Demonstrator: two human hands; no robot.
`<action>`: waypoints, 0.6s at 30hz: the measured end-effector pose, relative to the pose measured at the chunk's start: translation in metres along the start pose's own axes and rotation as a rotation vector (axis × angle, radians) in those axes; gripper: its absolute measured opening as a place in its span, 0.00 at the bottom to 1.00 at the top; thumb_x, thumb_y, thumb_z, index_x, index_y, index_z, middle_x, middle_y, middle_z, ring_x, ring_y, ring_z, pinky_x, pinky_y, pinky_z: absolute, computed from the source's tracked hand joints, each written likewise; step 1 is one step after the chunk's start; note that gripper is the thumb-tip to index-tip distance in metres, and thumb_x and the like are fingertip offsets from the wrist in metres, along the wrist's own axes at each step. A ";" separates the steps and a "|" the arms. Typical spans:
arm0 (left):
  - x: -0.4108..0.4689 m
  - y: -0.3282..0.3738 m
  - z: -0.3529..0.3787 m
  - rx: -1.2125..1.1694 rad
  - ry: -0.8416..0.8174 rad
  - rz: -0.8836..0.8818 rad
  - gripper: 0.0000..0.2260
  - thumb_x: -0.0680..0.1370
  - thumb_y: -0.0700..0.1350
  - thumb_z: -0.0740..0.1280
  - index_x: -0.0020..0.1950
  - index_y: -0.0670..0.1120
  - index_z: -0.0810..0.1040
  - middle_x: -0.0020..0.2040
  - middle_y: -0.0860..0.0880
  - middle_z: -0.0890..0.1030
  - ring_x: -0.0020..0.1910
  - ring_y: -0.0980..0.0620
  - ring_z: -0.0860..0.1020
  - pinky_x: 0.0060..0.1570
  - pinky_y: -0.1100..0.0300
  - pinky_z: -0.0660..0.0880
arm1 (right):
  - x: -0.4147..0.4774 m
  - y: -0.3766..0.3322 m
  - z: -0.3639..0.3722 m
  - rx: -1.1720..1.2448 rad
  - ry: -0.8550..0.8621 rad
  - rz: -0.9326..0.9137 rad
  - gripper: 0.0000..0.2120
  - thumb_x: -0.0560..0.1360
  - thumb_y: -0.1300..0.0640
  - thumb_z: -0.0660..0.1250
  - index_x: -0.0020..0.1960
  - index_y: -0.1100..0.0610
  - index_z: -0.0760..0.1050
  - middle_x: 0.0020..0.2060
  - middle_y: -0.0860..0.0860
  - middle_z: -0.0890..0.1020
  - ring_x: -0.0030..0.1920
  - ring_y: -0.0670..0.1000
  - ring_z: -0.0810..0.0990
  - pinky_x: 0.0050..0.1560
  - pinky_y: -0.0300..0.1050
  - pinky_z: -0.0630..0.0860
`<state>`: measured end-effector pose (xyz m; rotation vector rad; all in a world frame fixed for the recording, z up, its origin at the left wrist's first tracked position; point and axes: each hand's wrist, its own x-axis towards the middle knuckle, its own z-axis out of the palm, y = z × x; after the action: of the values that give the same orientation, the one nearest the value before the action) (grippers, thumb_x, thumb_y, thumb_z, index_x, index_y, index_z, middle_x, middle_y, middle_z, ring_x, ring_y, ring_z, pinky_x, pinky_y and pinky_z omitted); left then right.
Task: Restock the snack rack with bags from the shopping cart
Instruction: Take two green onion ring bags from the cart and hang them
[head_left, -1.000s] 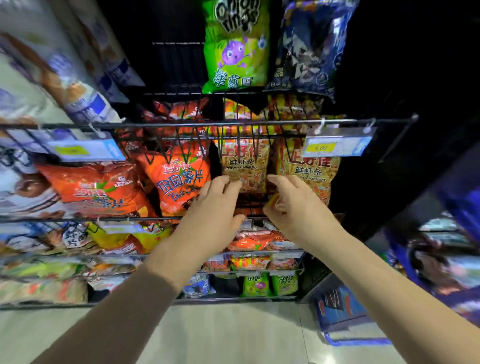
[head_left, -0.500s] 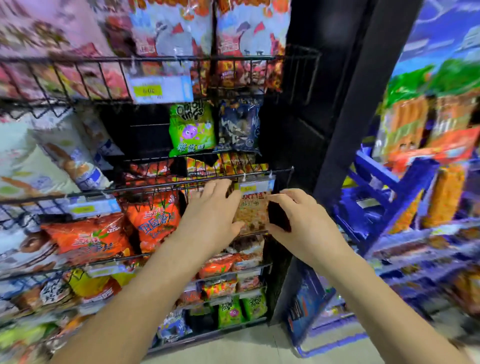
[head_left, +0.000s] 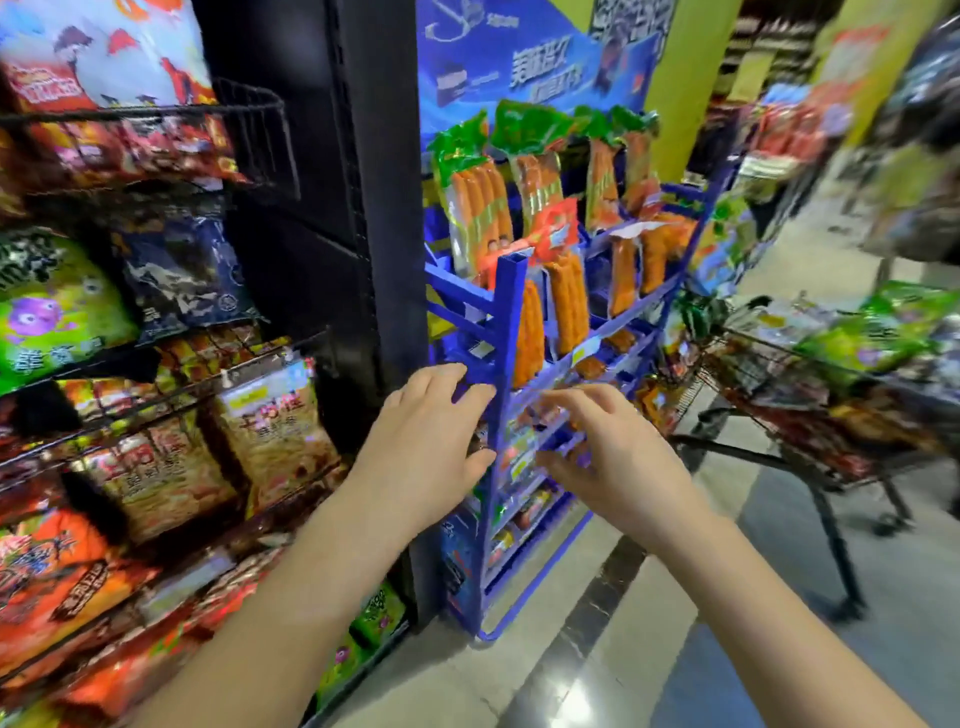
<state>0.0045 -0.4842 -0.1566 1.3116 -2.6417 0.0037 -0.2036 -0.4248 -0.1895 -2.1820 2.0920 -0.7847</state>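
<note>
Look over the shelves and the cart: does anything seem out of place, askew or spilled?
Nothing is spilled. On the blue rack, one red packet sits tilted among upright packs.

A blue metal display stand (head_left: 506, 322) stands on the pale glossy tiled floor (head_left: 467, 675), which a dark stripe (head_left: 597, 597) crosses. Orange sausage packs with green tops (head_left: 475, 202) hang in rows on the stand. Above them rises a blue printed poster board (head_left: 519, 62), and just beside it is a yellow-green pillar (head_left: 691, 104). Blurred shelves (head_left: 779, 130) lie farther back.
</note>
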 end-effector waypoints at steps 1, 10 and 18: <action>0.011 0.015 0.004 -0.001 -0.005 0.039 0.31 0.81 0.60 0.66 0.81 0.53 0.61 0.81 0.47 0.60 0.80 0.46 0.57 0.75 0.50 0.61 | -0.006 0.016 -0.008 -0.008 0.016 0.026 0.28 0.74 0.48 0.75 0.72 0.51 0.73 0.65 0.51 0.75 0.62 0.55 0.79 0.58 0.53 0.78; 0.123 0.178 0.041 0.009 -0.063 0.298 0.31 0.81 0.59 0.66 0.81 0.54 0.61 0.80 0.46 0.60 0.79 0.44 0.59 0.74 0.48 0.64 | -0.065 0.171 -0.094 -0.060 0.131 0.305 0.27 0.74 0.47 0.75 0.70 0.51 0.75 0.65 0.52 0.76 0.63 0.57 0.78 0.61 0.54 0.78; 0.234 0.326 0.067 0.010 -0.047 0.452 0.31 0.81 0.60 0.66 0.81 0.54 0.62 0.81 0.47 0.61 0.80 0.45 0.59 0.74 0.48 0.65 | -0.090 0.326 -0.180 -0.123 0.160 0.499 0.29 0.77 0.43 0.71 0.75 0.48 0.68 0.70 0.49 0.71 0.69 0.53 0.73 0.67 0.53 0.73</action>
<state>-0.4027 -0.4763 -0.1551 0.6985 -2.9187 0.0509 -0.5701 -0.3153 -0.1766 -1.5605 2.6620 -0.8118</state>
